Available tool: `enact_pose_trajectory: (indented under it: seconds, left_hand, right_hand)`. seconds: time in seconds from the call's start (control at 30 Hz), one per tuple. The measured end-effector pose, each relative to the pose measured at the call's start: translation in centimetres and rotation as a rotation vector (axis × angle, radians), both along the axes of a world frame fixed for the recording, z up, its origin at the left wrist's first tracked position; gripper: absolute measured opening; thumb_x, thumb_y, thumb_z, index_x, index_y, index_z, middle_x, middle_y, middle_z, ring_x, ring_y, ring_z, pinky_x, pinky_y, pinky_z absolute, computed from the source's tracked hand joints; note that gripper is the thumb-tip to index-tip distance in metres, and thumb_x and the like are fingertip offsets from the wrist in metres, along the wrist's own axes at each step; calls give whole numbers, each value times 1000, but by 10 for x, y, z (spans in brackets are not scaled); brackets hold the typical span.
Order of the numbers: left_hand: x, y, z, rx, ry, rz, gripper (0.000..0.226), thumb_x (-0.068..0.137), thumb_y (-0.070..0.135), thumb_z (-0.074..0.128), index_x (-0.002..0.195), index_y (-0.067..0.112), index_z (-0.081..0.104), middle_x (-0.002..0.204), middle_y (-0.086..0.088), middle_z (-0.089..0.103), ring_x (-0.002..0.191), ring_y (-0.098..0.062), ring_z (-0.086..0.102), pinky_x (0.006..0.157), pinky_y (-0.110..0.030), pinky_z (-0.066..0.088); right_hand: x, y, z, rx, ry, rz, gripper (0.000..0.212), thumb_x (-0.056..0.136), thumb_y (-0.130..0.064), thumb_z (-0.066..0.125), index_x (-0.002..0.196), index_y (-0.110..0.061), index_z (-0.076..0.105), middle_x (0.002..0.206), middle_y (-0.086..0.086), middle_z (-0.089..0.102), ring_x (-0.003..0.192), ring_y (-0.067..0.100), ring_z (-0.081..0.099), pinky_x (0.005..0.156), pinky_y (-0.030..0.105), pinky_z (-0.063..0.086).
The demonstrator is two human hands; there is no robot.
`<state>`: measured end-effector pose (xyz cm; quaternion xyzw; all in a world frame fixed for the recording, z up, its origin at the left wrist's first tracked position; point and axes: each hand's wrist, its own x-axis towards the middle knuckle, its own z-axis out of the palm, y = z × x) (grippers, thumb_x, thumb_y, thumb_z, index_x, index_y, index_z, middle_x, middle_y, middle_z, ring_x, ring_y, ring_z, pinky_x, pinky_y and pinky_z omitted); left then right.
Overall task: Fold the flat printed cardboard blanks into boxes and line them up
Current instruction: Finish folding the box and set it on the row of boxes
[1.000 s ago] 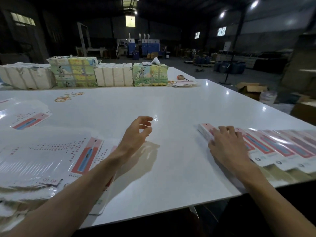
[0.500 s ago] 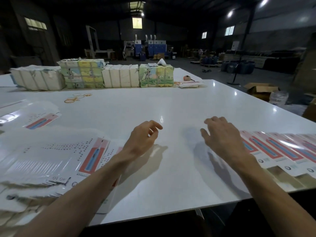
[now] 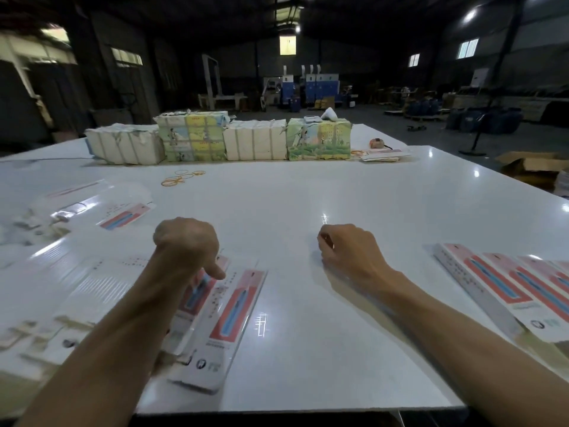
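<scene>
A fanned pile of flat printed blanks [image 3: 80, 291] covers the near left of the white table [image 3: 308, 192]. My left hand [image 3: 187, 245] is knuckles-up over the pile's right edge. Its fingers curl down at the far end of a flat blank [image 3: 197, 291] and the thumb tip touches the print. Another flat blank [image 3: 237, 318] with a red and blue stripe lies just right of it. My right hand [image 3: 348, 251] hovers over bare table, fingers loosely curled, holding nothing. A row of folded boxes [image 3: 498, 288] lies side by side at the near right.
Wrapped bundles of stock [image 3: 255, 143] stand in a line across the far side of the table. Loose rubber bands [image 3: 178, 178] lie in front of them. A few more blanks [image 3: 123, 215] sit at the left. An open carton [image 3: 532, 163] is on the floor to the right.
My right hand left the row of boxes and moved left to the middle of the table. My left hand turned knuckles-up and dropped onto the blank pile. The view tilted down.
</scene>
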<state>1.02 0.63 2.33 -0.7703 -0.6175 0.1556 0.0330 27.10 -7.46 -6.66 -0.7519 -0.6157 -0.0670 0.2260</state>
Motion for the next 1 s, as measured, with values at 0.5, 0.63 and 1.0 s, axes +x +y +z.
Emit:
enact_pose_trajectory:
  seconds: [0.5,0.63,1.0]
  left_hand:
    - [-16,36,2,-23,-231,-55,45,96,46,71,124,13,61,109,-6,70,96,-22,70,89,-40,61]
    - [7,42,8,-124,-744,-152,23,107,30,52,120,13,60,108,-11,72,92,-28,74,78,-42,65]
    - [94,-10,-74,-917,-1810,-147,60,104,63,41,119,12,69,110,-16,78,91,-38,78,73,-40,64]
  right_hand:
    - [4,7,-3,57,110,74,19,96,-21,49,82,-17,62,75,-5,69,72,24,62,70,37,52]
    - [6,9,-5,106,128,98,18,99,-23,52,87,-23,65,77,-12,69,72,13,62,66,34,48]
    - [14,17,3,570,215,212,34,106,-25,60,139,-26,55,122,-8,60,100,11,64,81,31,64]
